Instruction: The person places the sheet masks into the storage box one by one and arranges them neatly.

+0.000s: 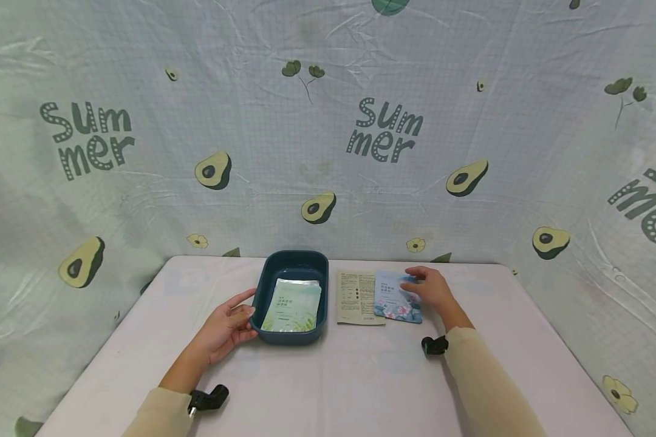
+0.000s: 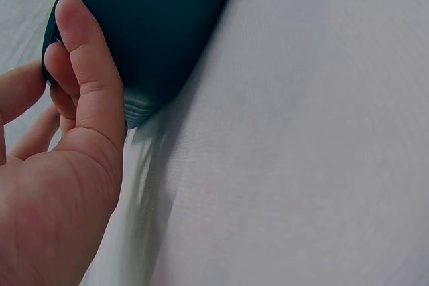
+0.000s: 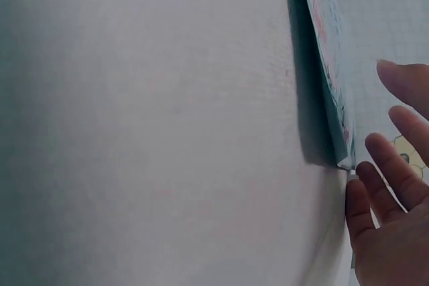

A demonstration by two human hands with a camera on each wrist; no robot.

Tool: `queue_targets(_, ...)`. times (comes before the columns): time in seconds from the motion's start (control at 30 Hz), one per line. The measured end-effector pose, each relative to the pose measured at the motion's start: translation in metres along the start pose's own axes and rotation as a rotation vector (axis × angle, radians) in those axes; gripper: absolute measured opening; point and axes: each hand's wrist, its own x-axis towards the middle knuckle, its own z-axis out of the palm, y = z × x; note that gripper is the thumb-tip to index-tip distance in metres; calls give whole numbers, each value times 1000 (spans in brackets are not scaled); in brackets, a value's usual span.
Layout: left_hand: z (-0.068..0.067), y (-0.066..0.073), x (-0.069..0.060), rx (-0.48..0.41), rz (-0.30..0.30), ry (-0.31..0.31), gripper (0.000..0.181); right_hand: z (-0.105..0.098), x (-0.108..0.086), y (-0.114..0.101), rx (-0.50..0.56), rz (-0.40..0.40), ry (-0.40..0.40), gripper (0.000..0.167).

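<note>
A dark teal rectangular bin [image 1: 291, 338] stands left of centre, with a light green, leaf-printed flat sachet [image 1: 292, 306] lying inside. My left hand [image 1: 226, 326] holds the bin's left side. In the left wrist view, its thumb [image 2: 21, 92] meets the rim and other fingers lie against the outer wall. Right of the bin lies a beige printed sachet [image 1: 356, 297]. A blue sachet [image 1: 396, 297] with pink flowers overlaps its right edge. My right hand [image 1: 433, 290] hovers at the blue sachet's upper right, fingers spread; the right wrist view shows them apart from it.
A white-covered table [image 1: 361, 382] carries everything. Behind and beside it hangs a pale sheet [image 1: 262, 200] printed with avocados and lettering. Small black devices are strapped to both wrists, the left one [image 1: 210, 398] lying close to the tabletop.
</note>
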Motion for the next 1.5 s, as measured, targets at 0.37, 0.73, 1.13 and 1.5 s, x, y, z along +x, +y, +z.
queue_targets(0.37, 1, 0, 0, 3, 0, 0, 63, -1, 9, 6, -38, 21, -23, 55)
queue_targets(0.73, -2, -2, 1, -1, -7, -3, 64, 1, 17, 4, -52, 23, -81, 56)
queue_targets(1.13, -3, -1, 2, -14, -7, -18, 66, 0, 20, 5, -111, 5, -104, 59)
queue_targets(1.5, -3, -1, 3, -17, -17, -8, 65, 1, 20, 4, -126, 59, -131, 62)
